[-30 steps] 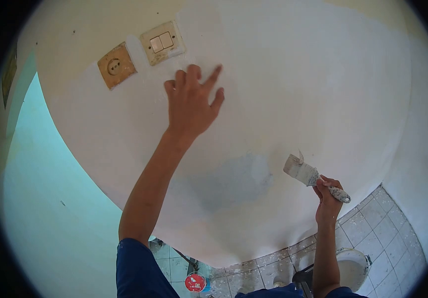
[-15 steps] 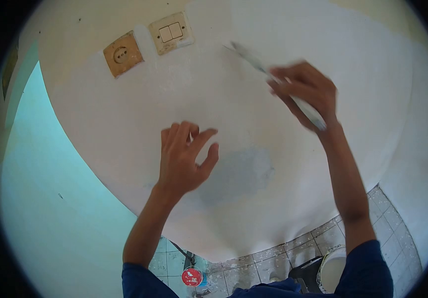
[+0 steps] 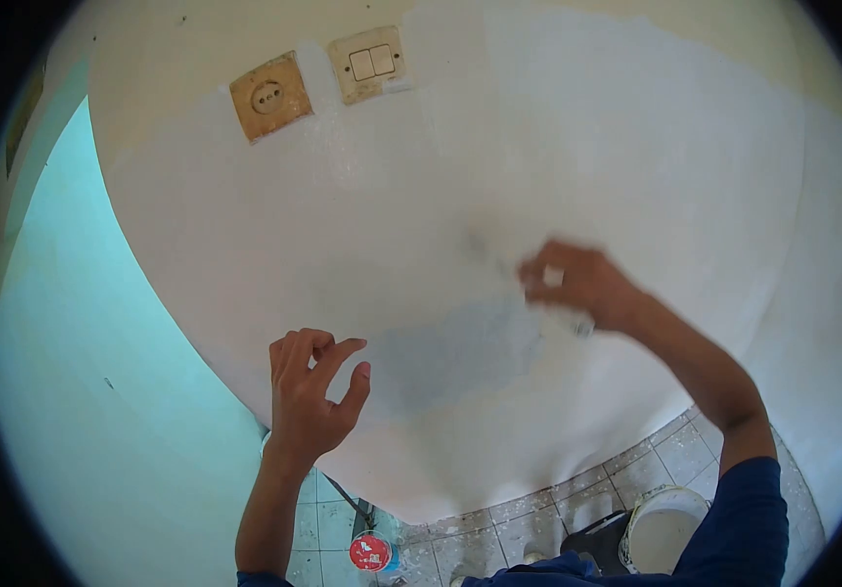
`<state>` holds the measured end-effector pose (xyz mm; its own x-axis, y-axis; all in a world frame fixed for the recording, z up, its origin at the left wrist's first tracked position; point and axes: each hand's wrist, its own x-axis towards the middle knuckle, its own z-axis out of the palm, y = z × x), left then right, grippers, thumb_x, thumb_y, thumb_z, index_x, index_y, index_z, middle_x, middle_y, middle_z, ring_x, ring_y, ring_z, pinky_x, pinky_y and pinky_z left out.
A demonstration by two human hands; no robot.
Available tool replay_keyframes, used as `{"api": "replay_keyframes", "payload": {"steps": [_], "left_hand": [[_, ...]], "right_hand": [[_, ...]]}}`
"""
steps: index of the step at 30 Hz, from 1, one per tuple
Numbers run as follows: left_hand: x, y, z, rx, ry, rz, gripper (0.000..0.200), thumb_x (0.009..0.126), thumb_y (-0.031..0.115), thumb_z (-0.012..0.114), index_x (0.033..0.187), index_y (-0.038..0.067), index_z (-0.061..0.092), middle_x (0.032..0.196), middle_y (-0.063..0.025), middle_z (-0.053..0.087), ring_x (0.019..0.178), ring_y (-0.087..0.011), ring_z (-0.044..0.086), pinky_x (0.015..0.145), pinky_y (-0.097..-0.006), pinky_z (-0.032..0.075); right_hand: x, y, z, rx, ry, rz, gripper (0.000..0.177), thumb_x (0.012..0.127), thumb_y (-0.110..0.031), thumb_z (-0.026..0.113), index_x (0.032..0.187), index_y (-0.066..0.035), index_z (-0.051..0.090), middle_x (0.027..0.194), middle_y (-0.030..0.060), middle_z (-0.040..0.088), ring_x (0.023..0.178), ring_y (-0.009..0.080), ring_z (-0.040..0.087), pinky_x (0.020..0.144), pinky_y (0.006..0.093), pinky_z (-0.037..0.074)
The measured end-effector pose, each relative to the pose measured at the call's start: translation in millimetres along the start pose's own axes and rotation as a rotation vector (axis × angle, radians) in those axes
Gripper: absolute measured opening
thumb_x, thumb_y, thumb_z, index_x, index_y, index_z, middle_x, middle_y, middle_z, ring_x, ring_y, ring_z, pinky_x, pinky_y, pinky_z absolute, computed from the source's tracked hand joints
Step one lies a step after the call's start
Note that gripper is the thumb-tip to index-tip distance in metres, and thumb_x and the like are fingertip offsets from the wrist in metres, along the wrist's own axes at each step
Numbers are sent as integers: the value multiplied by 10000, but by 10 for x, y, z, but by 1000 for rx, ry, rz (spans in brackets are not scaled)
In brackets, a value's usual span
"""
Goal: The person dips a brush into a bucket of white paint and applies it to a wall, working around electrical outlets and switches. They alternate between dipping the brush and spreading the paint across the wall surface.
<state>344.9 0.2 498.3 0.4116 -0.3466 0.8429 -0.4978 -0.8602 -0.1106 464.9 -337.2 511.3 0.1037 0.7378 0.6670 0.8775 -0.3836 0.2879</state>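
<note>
My right hand [image 3: 582, 284] has its fingers closed round a thin, pale tool, smeared by motion. The tool's blurred tip points up and left near the white wall [image 3: 421, 176], and its other end shows below the palm. My left hand [image 3: 313, 391] is raised at the lower left with nothing in it. Its thumb and forefinger are apart, and the other fingers are curled. Between and below the hands, a grey patch [image 3: 460, 357] marks the wall.
A brown socket [image 3: 267, 97] and a double light switch [image 3: 372, 64] are on the wall at the upper left. On the tiled floor [image 3: 499, 545] stand a bucket [image 3: 664, 528] and a small red-topped container [image 3: 370, 552]. A turquoise wall [image 3: 108, 382] is at the left.
My right hand has moved down with the tool, from the upper right to the level of the grey patch's top. My left hand has moved down and left. The view has shifted slightly.
</note>
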Motion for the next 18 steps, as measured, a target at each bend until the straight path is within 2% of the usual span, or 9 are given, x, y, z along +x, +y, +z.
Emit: {"api": "replay_keyframes", "payload": {"steps": [4, 8, 9, 10, 11, 13, 16, 17, 18], "left_hand": [[22, 93, 85, -54, -5, -16, 198, 759, 133, 722, 945, 73, 692, 847, -64, 517, 796, -197, 496, 786, -377, 374], [-141, 140, 76, -60, -1, -18, 187, 769, 134, 716, 944, 72, 692, 868, -66, 526, 826, -204, 499, 790, -378, 383], [-191, 123, 67, -61, -1, -47, 185, 772, 133, 714, 944, 72, 691, 871, -66, 527, 833, -207, 500, 792, -379, 385], [-255, 95, 49, -63, -3, -78, 182, 775, 133, 713, 945, 72, 691, 875, -66, 528, 840, -209, 500, 793, -381, 387], [-325, 78, 33, -63, -7, -108, 179, 777, 132, 711, 945, 71, 690, 878, -65, 529, 848, -212, 501, 795, -382, 388], [-389, 21, 39, -47, -34, -116, 180, 782, 132, 709, 951, 71, 689, 882, -69, 535, 857, -220, 507, 798, -382, 392], [-427, -12, 44, -48, -54, -151, 177, 788, 125, 704, 956, 73, 687, 883, -69, 547, 866, -223, 520, 802, -384, 394], [-433, -20, 44, -52, -58, -162, 175, 790, 122, 702, 958, 74, 685, 883, -68, 552, 869, -223, 525, 804, -384, 395], [-433, -24, 55, -74, -56, -159, 175, 790, 122, 702, 958, 75, 685, 881, -66, 557, 867, -222, 530, 809, -386, 395]], "right_hand": [[762, 379, -672, -240, 397, -99, 275, 628, -73, 708, 883, -116, 616, 996, 61, 637, 916, 284, 612, 711, 377, 518], [118, 590, 127, -326, 170, -81, 326, 695, -88, 704, 1006, -153, 630, 1049, 84, 605, 961, 277, 609, 753, 393, 527], [-256, 407, 439, -212, 59, 57, 306, 772, -135, 683, 1069, -177, 624, 1107, 81, 594, 1001, 276, 600, 788, 416, 528], [-598, 174, 765, 79, -78, 458, 208, 815, -185, 664, 1020, -168, 636, 1121, 60, 601, 1022, 267, 594, 747, 408, 543], [-899, -21, 912, -68, -77, 164, 163, 791, -157, 667, 953, -152, 646, 1130, 49, 603, 1026, 243, 596, 680, 373, 555], [-1247, -344, 1083, 89, -167, 233, 213, 708, -69, 690, 893, -164, 645, 1087, 31, 620, 1006, 217, 609, 644, 341, 559], [-1237, -424, 910, 142, -80, 212, 228, 707, -68, 709, 903, -167, 646, 1078, 33, 624, 1002, 219, 610, 677, 329, 561], [-1093, -413, 766, 152, 41, 287, 222, 690, 4, 748, 849, -128, 667, 968, 41, 605, 1013, 223, 624, 813, 330, 563], [-889, -364, 605, 102, 164, 309, 211, 699, 43, 752, 840, -95, 677, 942, 62, 603, 970, 232, 636, 823, 337, 564]]}}
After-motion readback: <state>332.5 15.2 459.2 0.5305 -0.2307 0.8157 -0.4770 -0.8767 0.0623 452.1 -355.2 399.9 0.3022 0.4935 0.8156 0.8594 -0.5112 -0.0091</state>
